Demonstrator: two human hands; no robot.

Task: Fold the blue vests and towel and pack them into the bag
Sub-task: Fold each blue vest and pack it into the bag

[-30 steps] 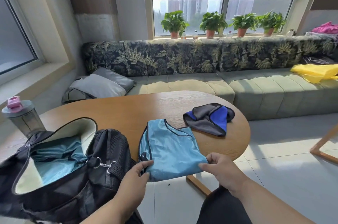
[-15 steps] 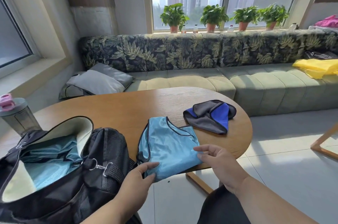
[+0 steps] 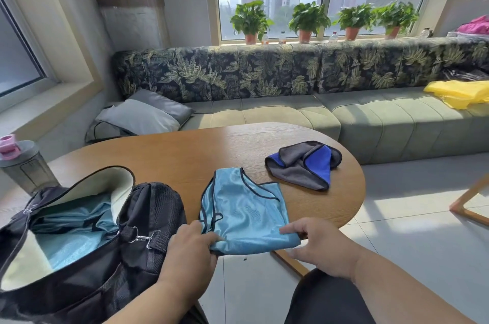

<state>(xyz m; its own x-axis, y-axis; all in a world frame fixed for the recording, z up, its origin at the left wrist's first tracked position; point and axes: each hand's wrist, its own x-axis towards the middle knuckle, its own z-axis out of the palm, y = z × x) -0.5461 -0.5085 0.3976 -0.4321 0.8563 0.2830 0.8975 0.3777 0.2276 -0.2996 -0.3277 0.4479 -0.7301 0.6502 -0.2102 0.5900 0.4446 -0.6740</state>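
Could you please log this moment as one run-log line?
left hand: grips vest | right hand: pinches vest | towel: unfolded, on table | bag: open

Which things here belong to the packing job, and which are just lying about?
Job: folded blue vest gripped by left hand and right hand; towel; open bag, blue fabric already inside.
Lying about: bottle, pillow, yellow cloth, potted plants.

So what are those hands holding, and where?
The folded blue vest: the left hand pinches its near left corner; the right hand has its near right edge.
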